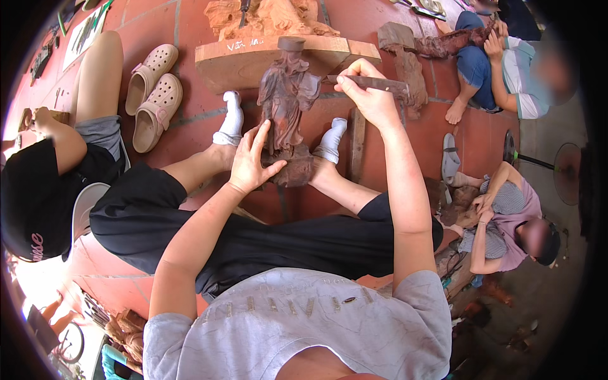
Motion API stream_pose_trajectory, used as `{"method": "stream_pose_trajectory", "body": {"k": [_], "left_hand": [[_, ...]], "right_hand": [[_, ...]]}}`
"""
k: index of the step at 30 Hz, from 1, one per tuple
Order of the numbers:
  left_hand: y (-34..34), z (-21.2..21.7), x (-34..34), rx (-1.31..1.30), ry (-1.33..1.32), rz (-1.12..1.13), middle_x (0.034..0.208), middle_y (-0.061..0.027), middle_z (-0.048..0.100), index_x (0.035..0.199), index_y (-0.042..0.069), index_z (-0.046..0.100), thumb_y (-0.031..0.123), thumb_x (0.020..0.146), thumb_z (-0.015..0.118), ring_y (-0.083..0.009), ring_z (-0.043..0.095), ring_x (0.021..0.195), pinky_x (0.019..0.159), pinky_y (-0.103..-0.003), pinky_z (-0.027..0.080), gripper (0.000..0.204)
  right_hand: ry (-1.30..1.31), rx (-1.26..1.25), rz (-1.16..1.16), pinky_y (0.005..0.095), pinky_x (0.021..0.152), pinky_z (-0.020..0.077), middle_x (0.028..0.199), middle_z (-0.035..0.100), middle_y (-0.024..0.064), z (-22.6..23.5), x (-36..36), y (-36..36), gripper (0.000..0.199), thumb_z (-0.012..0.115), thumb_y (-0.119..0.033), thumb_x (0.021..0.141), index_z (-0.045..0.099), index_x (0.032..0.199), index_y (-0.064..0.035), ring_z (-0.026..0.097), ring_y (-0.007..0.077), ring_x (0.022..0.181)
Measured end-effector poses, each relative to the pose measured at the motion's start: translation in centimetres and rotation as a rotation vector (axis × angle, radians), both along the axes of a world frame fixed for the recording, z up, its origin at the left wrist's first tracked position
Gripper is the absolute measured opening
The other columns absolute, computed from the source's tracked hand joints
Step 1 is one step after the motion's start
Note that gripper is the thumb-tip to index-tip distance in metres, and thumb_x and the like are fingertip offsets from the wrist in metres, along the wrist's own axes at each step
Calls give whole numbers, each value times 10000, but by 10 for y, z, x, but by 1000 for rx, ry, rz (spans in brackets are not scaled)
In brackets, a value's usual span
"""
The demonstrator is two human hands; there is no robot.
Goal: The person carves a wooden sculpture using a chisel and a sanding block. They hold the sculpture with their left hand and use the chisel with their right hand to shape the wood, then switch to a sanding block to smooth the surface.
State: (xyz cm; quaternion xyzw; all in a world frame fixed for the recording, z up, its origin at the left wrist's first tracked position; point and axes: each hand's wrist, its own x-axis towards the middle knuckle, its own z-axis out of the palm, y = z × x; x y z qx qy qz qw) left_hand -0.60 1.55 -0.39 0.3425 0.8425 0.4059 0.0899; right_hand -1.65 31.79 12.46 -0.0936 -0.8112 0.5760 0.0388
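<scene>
A dark brown carved wooden figure [288,107] stands upright on the red tile floor between my two socked feet. My left hand [251,161] presses against its lower left side and base, fingers spread. My right hand [370,95] is closed around a long flat metal file [373,83], held level beside the figure's upper right, its tip near the figure's shoulder. My legs in black shorts stretch out on both sides of the figure.
A thick wooden slab [253,57] with a pale carving on it lies just beyond the figure. A pair of beige clogs [154,95] sits at the left. One person [63,158] sits at the left; two others [500,221] work on wood at the right.
</scene>
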Motion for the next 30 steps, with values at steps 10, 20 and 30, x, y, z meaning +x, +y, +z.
{"method": "stream_pose_trajectory", "body": {"k": [10, 20, 30], "left_hand": [[0, -1, -2, 7, -6, 2, 1397, -202, 460, 1594, 117, 235, 352, 741, 864, -386, 505, 1241, 1062, -465, 443, 1085], [0, -2, -1, 31, -39, 6, 1396, -205, 463, 1599, 151, 236, 368, 731, 854, -396, 479, 1256, 1082, -478, 414, 1087], [0, -2, -2, 35, -43, 6, 1395, -217, 464, 1597, 150, 240, 365, 724, 860, -400, 476, 1267, 1083, -485, 413, 1092]], "right_hand": [[-2, 615, 346, 361, 884, 516, 1127, 687, 101, 7, -22, -7, 170, 679, -188, 939, 656, 944, -20, 654, 226, 1018], [-15, 661, 450, 330, 765, 512, 902, 680, 73, 18, -37, -3, 182, 678, -200, 943, 663, 1001, -28, 637, 164, 845], [-90, 655, 498, 351, 818, 509, 1002, 677, 86, 21, -37, -5, 187, 683, -197, 934, 669, 1004, -23, 635, 211, 937]]}}
